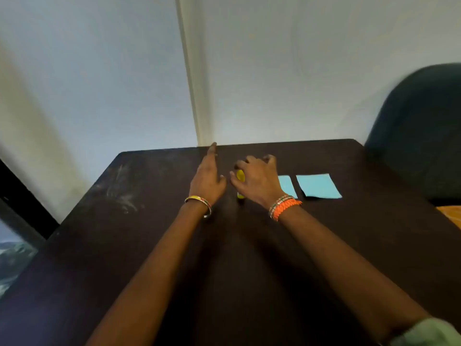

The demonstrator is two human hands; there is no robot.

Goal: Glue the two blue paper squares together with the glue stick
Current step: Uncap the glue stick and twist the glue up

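A yellow glue stick [240, 176] stands upright on the dark table [149, 245], near its far middle. My right hand [257, 181] hovers around the stick's top with curled, spread fingers; motion blur hides whether they touch it. My left hand [207, 177] is just left of the stick, flat, with the fingers stretched towards the far edge and holding nothing. Two light blue paper squares lie flat to the right of my right hand. The nearer paper square [287, 184] is partly hidden behind my wrist. The farther paper square [318, 186] is fully visible.
A dark chair back [419, 126] rises beyond the table's right corner. An orange object [451, 216] pokes in at the right edge. A white wall stands right behind the table's far edge. A framed picture [15, 253] leans at the lower left.
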